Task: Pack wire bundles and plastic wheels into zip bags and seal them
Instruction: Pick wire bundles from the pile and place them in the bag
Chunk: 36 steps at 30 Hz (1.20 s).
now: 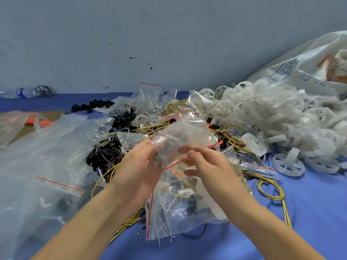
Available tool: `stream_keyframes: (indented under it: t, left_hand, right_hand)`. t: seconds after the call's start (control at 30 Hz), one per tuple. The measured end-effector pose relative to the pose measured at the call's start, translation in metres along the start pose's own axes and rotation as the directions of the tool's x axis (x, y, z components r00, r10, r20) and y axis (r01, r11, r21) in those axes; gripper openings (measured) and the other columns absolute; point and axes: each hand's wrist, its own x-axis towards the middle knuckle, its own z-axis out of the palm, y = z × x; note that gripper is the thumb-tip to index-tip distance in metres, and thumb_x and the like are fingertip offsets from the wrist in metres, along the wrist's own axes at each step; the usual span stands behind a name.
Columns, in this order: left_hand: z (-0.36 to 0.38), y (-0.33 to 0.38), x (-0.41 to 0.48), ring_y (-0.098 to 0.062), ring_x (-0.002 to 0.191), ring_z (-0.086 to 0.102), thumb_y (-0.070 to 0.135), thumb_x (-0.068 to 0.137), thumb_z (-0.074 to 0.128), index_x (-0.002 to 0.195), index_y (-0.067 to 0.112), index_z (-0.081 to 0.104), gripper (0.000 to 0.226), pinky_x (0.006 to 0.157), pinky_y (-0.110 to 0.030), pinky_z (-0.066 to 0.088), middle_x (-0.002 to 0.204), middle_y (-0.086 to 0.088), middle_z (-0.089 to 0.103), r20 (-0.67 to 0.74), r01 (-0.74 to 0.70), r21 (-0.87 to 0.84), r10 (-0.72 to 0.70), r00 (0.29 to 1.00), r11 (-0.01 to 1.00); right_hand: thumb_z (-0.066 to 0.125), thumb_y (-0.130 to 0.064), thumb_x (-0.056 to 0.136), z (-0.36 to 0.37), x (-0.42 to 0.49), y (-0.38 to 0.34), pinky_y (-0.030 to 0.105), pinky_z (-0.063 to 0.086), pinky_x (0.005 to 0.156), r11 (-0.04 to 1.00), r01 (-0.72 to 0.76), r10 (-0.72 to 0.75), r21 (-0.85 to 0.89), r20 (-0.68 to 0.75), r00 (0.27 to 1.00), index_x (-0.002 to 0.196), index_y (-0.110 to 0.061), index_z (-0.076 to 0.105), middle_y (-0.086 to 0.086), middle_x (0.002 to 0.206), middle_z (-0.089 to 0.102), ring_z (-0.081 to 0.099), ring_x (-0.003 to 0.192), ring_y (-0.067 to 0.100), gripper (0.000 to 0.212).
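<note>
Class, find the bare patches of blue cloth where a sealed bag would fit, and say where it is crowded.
Bare cloth lies front right, bordered by the yellow wire loop and the wheels. A strip runs at the back left, between the bottle and black rings. Crowded: the wire pile under the held zip bag, and loose bags left.

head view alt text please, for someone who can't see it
Two bare hands hold a small clear zip bag above a blue table, the left hand gripping its side and the right hand pinching its red seal strip. Below lie yellow wires and more clear bags, with a heap of white plastic wheels and a white sack to the right.
</note>
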Motion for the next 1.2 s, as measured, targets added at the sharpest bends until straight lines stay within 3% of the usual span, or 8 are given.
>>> stream_keyframes:
  t: [0.23,0.4,0.5,0.57,0.67,0.8,1.03,1.2]
  left_hand:
    - [0.005,-0.001,-0.003,-0.032,0.134,0.046,0.017,0.096,0.053,0.133,0.005,0.057,0.039,0.115,-0.047,0.033,0.139,-0.015,0.056,0.075,0.108,-0.039,-0.105,0.992,0.993]
    - [-0.009,0.010,-0.010,-0.024,0.119,0.061,0.008,0.086,0.066,0.120,-0.002,0.065,0.035,0.091,-0.028,0.054,0.129,-0.017,0.063,0.057,0.240,0.017,-0.241,0.969,0.971]
    - [-0.032,0.022,-0.018,-0.026,0.102,0.070,0.014,0.071,0.075,0.104,0.002,0.073,0.035,0.076,-0.024,0.058,0.113,-0.018,0.070,-0.134,0.159,0.254,-0.128,0.983,0.954]
    - [-0.055,0.038,-0.026,-0.024,0.099,0.071,0.029,0.059,0.087,0.099,0.012,0.076,0.045,0.074,-0.023,0.058,0.108,-0.013,0.073,-0.166,0.117,0.424,-0.050,0.985,0.898]
    - [-0.102,0.059,-0.042,-0.022,0.100,0.071,0.050,0.042,0.095,0.103,0.022,0.077,0.070,0.076,-0.022,0.057,0.109,-0.009,0.073,-0.115,0.175,0.555,-0.133,0.984,0.813]
    - [-0.150,0.058,-0.063,-0.023,0.111,0.067,0.052,0.062,0.088,0.116,0.023,0.072,0.063,0.087,-0.024,0.055,0.122,-0.002,0.069,-0.087,0.280,0.680,-0.304,0.949,0.678]
    - [-0.173,0.063,-0.078,-0.022,0.111,0.066,0.055,0.078,0.075,0.126,0.026,0.064,0.057,0.095,-0.038,0.054,0.127,0.004,0.066,-0.111,0.293,0.800,-0.351,0.930,0.523]
    - [-0.152,0.056,-0.076,-0.039,0.101,0.065,0.034,0.079,0.072,0.115,0.026,0.067,0.037,0.091,-0.051,0.051,0.115,-0.008,0.070,-0.123,0.265,0.775,-0.274,0.954,0.573]
  right_hand:
    - [0.055,-0.010,0.099,-0.002,-0.002,0.001,0.028,0.059,0.078,0.963,-0.111,0.105,0.246,0.035,0.994,0.109,-0.010,0.066,0.007,0.106,0.073,0.068,0.095,0.015,0.015]
    - [0.063,-0.023,0.095,-0.003,-0.003,0.000,0.022,0.054,0.075,0.965,-0.102,0.059,0.243,0.177,0.982,0.114,-0.023,0.069,-0.002,0.111,0.074,0.069,0.102,0.012,0.020]
    - [0.060,-0.019,0.097,-0.001,-0.005,-0.003,0.022,0.056,0.072,0.989,-0.080,0.058,0.122,0.179,0.982,0.109,-0.027,0.070,-0.006,0.107,0.073,0.070,0.097,0.013,0.018]
    - [0.054,-0.020,0.098,0.000,-0.008,0.001,0.022,0.053,0.071,0.980,0.080,-0.058,-0.184,0.125,0.991,0.110,-0.034,0.065,-0.012,0.106,0.069,0.067,0.086,0.007,0.021]
    - [0.048,-0.018,0.099,0.005,-0.019,0.008,0.028,0.049,0.070,0.669,0.415,-0.288,-0.617,0.300,0.909,0.117,-0.043,0.056,-0.020,0.109,0.049,0.058,0.081,0.007,0.032]
    - [0.059,-0.005,0.088,0.020,-0.028,0.013,0.033,0.046,0.056,0.286,0.668,-0.348,-0.687,0.575,0.740,0.122,-0.036,0.062,-0.003,0.101,0.048,0.052,0.077,0.016,0.047]
    - [0.075,-0.004,0.071,0.038,-0.028,0.014,0.027,0.026,0.056,0.115,0.681,-0.322,-0.724,0.621,0.715,0.108,-0.033,0.068,-0.001,0.088,0.044,0.038,0.065,0.016,0.048]
    - [0.070,-0.005,0.075,0.042,-0.027,0.013,0.029,0.037,0.062,0.131,0.646,-0.301,-0.752,0.591,0.748,0.093,-0.026,0.064,0.000,0.097,0.051,0.050,0.075,0.020,0.028]
